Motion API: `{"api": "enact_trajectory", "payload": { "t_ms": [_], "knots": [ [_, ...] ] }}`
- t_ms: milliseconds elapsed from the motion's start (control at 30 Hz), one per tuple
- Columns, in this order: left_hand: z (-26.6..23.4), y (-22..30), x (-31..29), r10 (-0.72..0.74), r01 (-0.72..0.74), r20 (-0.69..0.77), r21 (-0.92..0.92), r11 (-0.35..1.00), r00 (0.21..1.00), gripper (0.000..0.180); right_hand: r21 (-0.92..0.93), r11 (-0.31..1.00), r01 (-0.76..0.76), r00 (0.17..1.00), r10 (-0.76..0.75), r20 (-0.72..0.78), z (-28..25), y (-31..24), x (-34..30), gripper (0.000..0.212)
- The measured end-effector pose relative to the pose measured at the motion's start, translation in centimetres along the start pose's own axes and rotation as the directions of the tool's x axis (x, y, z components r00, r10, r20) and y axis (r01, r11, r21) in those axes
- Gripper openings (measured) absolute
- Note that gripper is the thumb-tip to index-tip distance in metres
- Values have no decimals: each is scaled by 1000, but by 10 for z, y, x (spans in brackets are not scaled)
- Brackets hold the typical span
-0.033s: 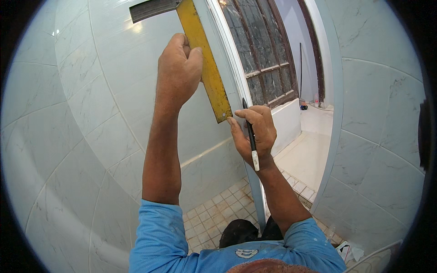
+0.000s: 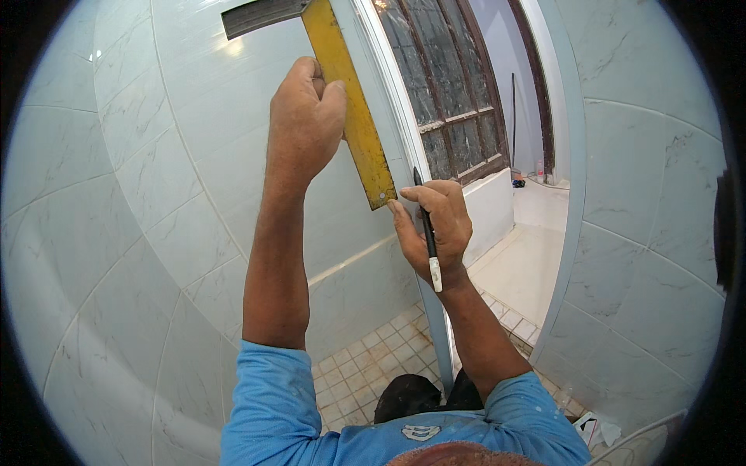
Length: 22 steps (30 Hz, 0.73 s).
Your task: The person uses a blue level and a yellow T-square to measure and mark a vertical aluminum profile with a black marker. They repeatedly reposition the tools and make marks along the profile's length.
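My left hand point(image 2: 305, 124) grips the yellow arm of a try square point(image 2: 364, 147), whose dark blade point(image 2: 263, 15) points left at the top. The square lies along a pale blue-grey door panel point(image 2: 249, 101), close to its right edge. Between the fingers of my right hand point(image 2: 439, 221) is a black pencil or marker point(image 2: 427, 231) with a white lower end, its dark tip upward beside the panel edge. The thumb of that hand is at the lower end of the yellow arm.
Marbled tiled walls point(image 2: 645, 171) stand to the left and right. A doorway at right shows a dark wooden window frame point(image 2: 443, 85), a low white wall point(image 2: 489, 210) and a pale floor. Small square tiles point(image 2: 361, 365) cover the floor below. White scraps point(image 2: 598, 431) lie at lower right.
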State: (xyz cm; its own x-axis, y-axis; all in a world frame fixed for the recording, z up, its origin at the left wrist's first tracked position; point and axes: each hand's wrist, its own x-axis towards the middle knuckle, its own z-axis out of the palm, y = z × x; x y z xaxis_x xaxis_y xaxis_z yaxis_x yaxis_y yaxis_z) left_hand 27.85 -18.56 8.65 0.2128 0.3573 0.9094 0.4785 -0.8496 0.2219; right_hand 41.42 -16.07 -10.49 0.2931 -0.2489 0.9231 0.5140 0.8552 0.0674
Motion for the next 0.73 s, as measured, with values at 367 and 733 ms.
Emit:
{"api": "enact_trajectory", "payload": {
  "t_ms": [367,733],
  "knots": [
    [2,-2,1,44,-42,-37,62,997,998,27,8,1000,2,1000,-2,5,0,6,0,37],
    [2,-6,0,38,-32,-51,100,994,998,34,10,1000,-27,999,26,20,0,8,-4,38]
  ]
}}
